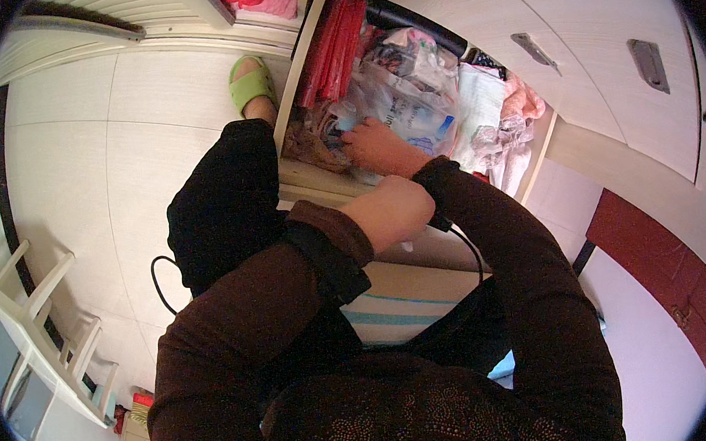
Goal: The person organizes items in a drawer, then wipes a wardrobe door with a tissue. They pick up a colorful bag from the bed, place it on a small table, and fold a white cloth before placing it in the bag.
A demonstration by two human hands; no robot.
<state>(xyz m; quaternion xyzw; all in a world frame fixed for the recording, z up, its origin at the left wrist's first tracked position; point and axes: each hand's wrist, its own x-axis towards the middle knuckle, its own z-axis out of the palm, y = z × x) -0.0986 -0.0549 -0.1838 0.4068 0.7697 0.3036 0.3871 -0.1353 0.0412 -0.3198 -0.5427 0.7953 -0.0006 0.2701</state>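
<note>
An open wooden drawer (307, 177) full of plastic bags and cloths lies before me. My right hand (381, 147) reaches into its near left part, fingers among crumpled clear plastic bags (313, 141); whether they grip anything is unclear. My left hand (390, 210) is curled at the drawer's front edge, near the right wrist. By it a black object with a cable (441, 222) shows partly; the hand hides the rest. Red plastic packets (335, 50) fill the drawer's back left corner. A printed clear bag (413, 119) lies in the middle, a white cloth (478, 97) to its right.
Pale cabinet doors with metal handles (648, 64) rise behind the drawer. A green slipper (251, 85) on a foot stands left of it. A white plastic rack-like item (46, 339) is at far left. A dark red panel (657, 268) lies at the right.
</note>
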